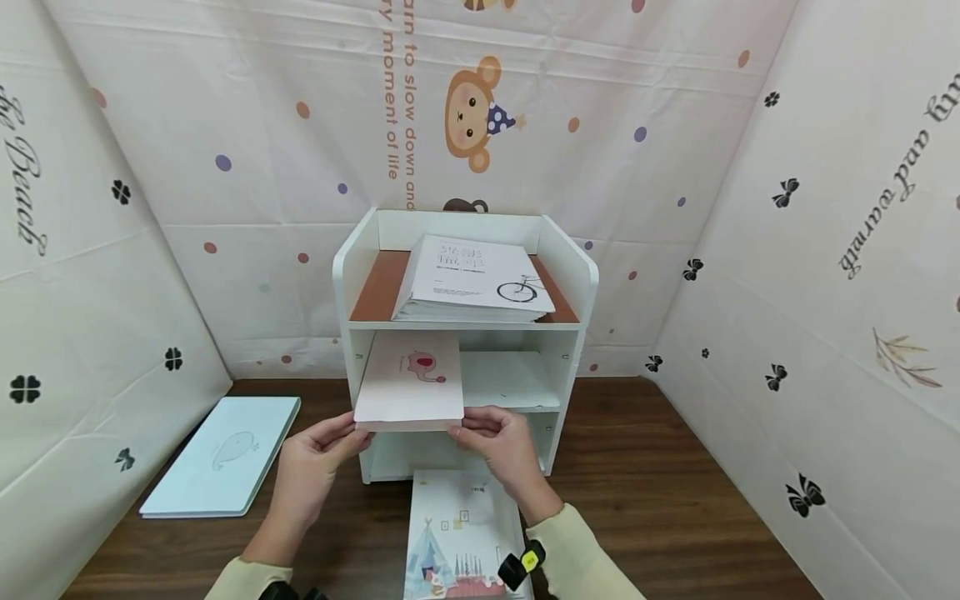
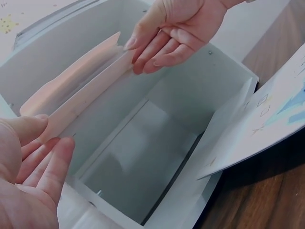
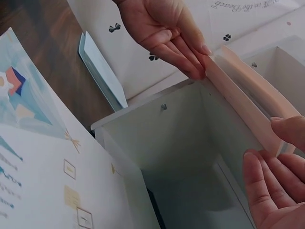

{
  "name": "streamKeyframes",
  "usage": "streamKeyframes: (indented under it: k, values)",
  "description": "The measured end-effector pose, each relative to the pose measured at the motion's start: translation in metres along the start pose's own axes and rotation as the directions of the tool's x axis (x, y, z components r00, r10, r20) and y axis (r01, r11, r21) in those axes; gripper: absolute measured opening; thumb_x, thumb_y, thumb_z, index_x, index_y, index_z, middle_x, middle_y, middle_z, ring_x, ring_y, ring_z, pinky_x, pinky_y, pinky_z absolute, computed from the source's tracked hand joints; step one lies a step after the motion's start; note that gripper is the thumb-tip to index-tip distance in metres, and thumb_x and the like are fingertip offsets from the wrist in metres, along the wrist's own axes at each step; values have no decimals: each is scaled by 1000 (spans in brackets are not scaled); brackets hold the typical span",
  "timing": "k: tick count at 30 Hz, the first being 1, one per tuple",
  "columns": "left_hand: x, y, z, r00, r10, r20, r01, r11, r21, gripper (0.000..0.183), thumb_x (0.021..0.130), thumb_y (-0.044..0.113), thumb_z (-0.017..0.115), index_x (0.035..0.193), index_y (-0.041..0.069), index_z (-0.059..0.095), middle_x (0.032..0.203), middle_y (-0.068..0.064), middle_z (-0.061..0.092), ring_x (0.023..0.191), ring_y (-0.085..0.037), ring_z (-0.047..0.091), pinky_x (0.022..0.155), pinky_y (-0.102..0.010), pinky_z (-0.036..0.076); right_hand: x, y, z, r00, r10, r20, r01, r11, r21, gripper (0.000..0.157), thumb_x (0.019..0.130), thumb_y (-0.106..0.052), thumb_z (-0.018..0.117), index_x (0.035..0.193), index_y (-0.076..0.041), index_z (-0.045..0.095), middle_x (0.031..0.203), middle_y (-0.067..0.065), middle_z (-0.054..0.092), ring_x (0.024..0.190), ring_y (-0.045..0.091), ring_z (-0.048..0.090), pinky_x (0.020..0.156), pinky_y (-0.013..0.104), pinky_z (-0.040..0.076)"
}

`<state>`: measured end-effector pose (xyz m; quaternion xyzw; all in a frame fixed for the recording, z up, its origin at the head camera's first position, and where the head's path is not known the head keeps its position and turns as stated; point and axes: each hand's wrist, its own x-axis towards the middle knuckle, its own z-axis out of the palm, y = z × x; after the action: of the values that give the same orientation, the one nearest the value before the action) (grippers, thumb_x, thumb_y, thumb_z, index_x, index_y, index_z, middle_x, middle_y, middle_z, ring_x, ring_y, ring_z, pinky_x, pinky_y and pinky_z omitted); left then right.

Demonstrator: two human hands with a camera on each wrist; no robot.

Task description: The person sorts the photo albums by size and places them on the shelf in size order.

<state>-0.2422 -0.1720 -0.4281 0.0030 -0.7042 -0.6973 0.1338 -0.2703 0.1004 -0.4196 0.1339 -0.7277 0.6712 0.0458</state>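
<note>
A pale pink notebook point(image 1: 411, 392) with a small elephant drawing lies partly in the left side of the white shelf unit's point(image 1: 585, 287) middle compartment, its near end sticking out. At that end my left hand point(image 1: 306, 471) pinches the left corner between thumb and fingers. The right hand point(image 1: 512, 454) grips the opposite corner in the same way. Both wrist views show the notebook's pink edge point(image 2: 90, 90) between the two hands, with its covers slightly parted. Under it, the lower compartment's floor point(image 3: 190, 195) is visible.
A stack of white booklets point(image 1: 480, 275) with a bicycle drawing rests on the brown top shelf. To the left, a light blue notebook point(image 1: 225, 458) lies on the wooden table point(image 1: 637, 500). An illustrated booklet point(image 1: 457, 533) with a tent picture stands near the unit's front, below my hands.
</note>
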Motion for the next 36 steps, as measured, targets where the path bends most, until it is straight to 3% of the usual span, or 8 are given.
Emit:
streamKeyframes:
  k: [7, 21, 36]
  values:
    - [2, 3, -5, 1000, -3, 11, 3, 999, 40, 43, 92, 20, 79, 128, -2, 69, 110, -3, 79, 92, -7, 76, 83, -23, 62, 0, -4, -5, 1000, -9, 21, 10, 999, -47, 34, 86, -15, 84, 115, -1, 74, 109, 17, 76, 94, 21, 76, 80, 27, 63]
    - [3, 5, -5, 999, -33, 10, 32, 996, 80, 45, 91, 20, 79, 130, -1, 69, 124, -18, 73, 91, -7, 76, 84, -24, 61, 0, -5, -5, 1000, -17, 18, 19, 996, -82, 36, 85, -18, 85, 115, -2, 75, 109, 16, 76, 93, 21, 76, 80, 27, 63]
    - [7, 0, -2, 1000, 6, -18, -5, 997, 73, 44, 91, 21, 79, 127, -2, 70, 116, -17, 76, 88, -7, 76, 81, -23, 62, 3, -4, -2, 1000, 4, -9, -5, 997, -71, 34, 85, -19, 85, 114, -3, 76, 108, 14, 76, 93, 18, 75, 80, 27, 63]
